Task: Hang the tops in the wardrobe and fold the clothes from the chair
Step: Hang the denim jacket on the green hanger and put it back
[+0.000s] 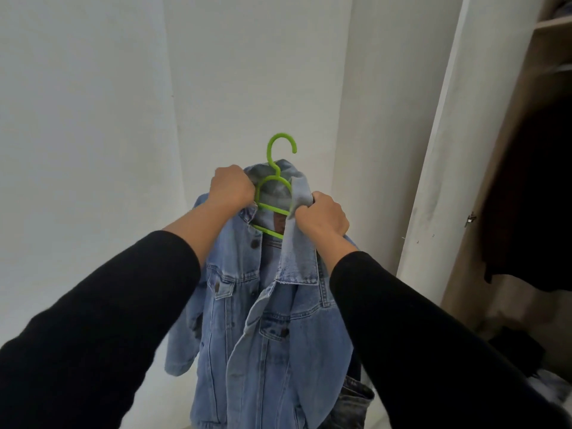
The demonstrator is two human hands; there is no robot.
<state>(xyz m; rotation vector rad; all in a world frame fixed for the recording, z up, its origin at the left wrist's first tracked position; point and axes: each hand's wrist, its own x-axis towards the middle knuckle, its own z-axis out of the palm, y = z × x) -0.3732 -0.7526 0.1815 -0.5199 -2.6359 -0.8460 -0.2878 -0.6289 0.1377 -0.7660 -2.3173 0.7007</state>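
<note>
Beside the wardrobe (526, 181), both hands grip the denim jacket (272, 320).

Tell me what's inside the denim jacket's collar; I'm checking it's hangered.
A green hanger sits inside the denim jacket; its hook and middle bars show. Its shoulder ends are covered by denim and both hands.

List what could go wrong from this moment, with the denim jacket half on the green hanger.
1. The jacket hangs lopsided on the green hanger; the collar under the right hand is bunched, so that shoulder may slip off.
2. Both hands, including the left hand, grip near the collar, and the hook is free in the air, so the heavy denim could drop before reaching the wardrobe.
</note>
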